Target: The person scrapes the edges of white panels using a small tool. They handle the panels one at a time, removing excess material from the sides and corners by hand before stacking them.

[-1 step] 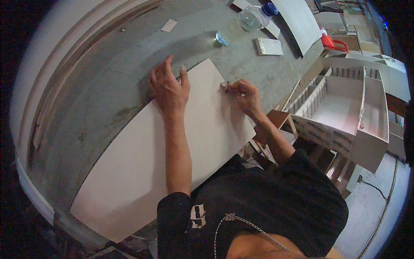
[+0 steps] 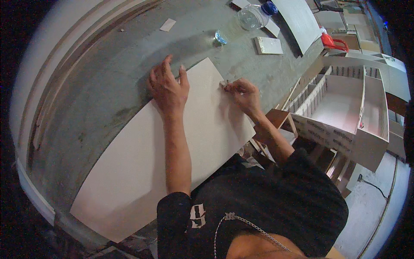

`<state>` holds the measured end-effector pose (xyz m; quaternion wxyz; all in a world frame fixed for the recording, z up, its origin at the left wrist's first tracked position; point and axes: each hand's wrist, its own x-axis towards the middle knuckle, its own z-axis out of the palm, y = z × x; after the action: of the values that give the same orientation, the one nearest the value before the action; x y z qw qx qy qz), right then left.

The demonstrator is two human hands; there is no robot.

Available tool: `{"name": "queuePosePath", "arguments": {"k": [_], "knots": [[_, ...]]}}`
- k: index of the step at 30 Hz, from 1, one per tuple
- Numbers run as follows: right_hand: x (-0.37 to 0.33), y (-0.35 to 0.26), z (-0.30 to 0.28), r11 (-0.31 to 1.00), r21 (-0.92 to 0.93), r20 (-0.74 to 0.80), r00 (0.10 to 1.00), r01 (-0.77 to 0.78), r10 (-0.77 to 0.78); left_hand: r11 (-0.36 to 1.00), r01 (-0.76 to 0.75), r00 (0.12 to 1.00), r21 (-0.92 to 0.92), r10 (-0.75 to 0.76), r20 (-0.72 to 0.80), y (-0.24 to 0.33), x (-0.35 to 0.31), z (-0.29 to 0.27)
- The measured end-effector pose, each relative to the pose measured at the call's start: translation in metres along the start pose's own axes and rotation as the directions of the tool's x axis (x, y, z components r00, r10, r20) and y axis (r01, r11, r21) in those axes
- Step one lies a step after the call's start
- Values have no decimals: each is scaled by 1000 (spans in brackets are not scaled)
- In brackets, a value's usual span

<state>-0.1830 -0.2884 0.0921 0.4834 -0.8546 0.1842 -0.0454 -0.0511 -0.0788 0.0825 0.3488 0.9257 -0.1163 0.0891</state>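
A long white board [image 2: 142,159] lies flat across the worktop, running from the lower left to the upper middle. My left hand [image 2: 168,88] rests over its far edge, fingers spread and bent, thumb pointing away from me, holding nothing. At the board's short right-hand edge, my right hand [image 2: 245,96] is closed in a pinch. Something small and pale sits at its fingertips against the edge, too small to make out.
The grey worktop [image 2: 95,116] carries a clear bottle with a blue cap [image 2: 252,18], a small white block [image 2: 268,45], a white scrap [image 2: 167,24] and a white panel [image 2: 297,26]. To the right stand a white compartmented cabinet box [image 2: 336,101] and a red-handled thing [image 2: 334,42].
Both hands have shifted very slightly, the right one a little up along the board's edge. The board lies almost exactly as before.
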Motion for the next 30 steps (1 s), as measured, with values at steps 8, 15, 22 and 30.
{"name": "queuePosePath", "arguments": {"k": [8,15,22,30], "knots": [[99,-33,34,999,20,-10,999,-47,48,998,-28,1000,48,28,0,-2,3,7],[-33,11,-16,965,43,87,963,-259,254,997,-57,998,45,57,-12,-16,6,8],[-47,31,-16,971,2,74,969,-238,237,994,-76,997,83,78,-16,-13,8,9],[0,10,0,993,-65,32,994,102,-100,999,-52,998,7,52,17,-31,19,12]]}}
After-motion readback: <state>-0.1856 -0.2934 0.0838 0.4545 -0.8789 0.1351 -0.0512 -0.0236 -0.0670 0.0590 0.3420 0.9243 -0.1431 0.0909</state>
